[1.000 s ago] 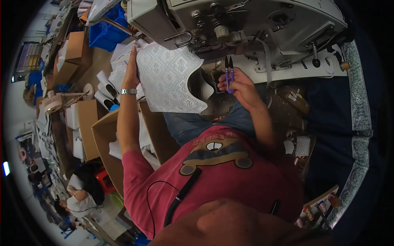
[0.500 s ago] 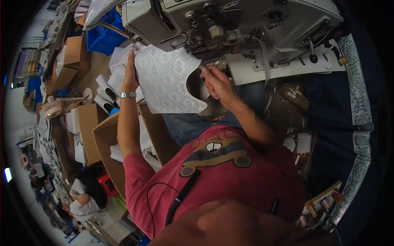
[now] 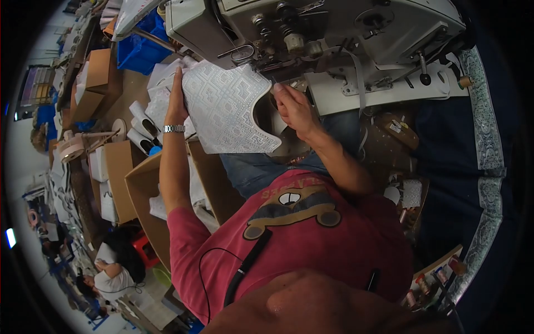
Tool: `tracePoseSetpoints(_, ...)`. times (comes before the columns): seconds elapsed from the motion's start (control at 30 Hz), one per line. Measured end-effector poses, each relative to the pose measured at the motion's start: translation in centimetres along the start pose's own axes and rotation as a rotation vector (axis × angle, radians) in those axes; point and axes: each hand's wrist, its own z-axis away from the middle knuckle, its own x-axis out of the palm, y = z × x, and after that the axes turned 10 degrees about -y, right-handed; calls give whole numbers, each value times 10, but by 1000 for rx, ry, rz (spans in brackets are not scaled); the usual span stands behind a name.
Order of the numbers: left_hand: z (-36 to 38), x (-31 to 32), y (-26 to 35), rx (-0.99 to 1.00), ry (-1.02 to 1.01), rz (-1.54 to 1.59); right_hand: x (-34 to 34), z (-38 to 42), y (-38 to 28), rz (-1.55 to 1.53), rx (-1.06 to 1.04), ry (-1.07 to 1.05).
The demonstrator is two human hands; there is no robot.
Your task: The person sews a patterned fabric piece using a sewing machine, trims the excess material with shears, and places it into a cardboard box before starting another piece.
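Note:
A white and silver patterned panel (image 3: 222,114) with a curved cut-out edge lies under the sewing machine head (image 3: 311,39). My left hand (image 3: 177,103), with a metal watch at the wrist, holds its left edge; some of the fingers are hidden behind the panel. Close by the panel's upper right corner is my right hand (image 3: 296,110), its fingers closed in a pinch. Something thin and dark shows at the fingertips, too small to name. The panel's upper edge passes beneath the machine's dark presser parts, where the needle cannot be made out.
The machine's white bed (image 3: 356,97) extends to the right. An open cardboard box (image 3: 142,183) with white pieces stands by my left arm. Beyond are a blue crate (image 3: 142,50) and a brown carton (image 3: 97,75). Thread spools (image 3: 423,284) sit at lower right. A seated person (image 3: 111,275) is at lower left.
My right hand has shifted slightly up, its wrist turning a little. The panel and my left hand look almost unchanged.

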Motion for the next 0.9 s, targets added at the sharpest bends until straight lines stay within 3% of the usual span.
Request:
tracePoseSetpoints(0.1, -1, -2, 0, 4, -3, -4, -11, 3, 4, 170, -80, 48)
tracePoseSetpoints(0.17, -2, -3, -1, 32, 29, -15, -11, 7, 1, 778, -451, 244)
tracePoseSetpoints(0.2, -2, -3, -2, 31, 30, -15, -10, 10, -4, 778, -450, 243)
tracePoseSetpoints(0.27, -2, -2, -1, 23, 23, 0, -8, 17, -16, 843, -192, 132)
tracePoseSetpoints(0.4, 0, 1, -1, 24, 10, -6, -6, 6, -13, 822, -244, 146)
tracePoseSetpoints(0.6, -1, -1, -1, 20, 21, -5, -7, -2, -17, 926, -141, 136)
tracePoseSetpoints(0.9, 2, 2, 0, 27, 23, 11, -16, -4, -5, 913, -276, 172)
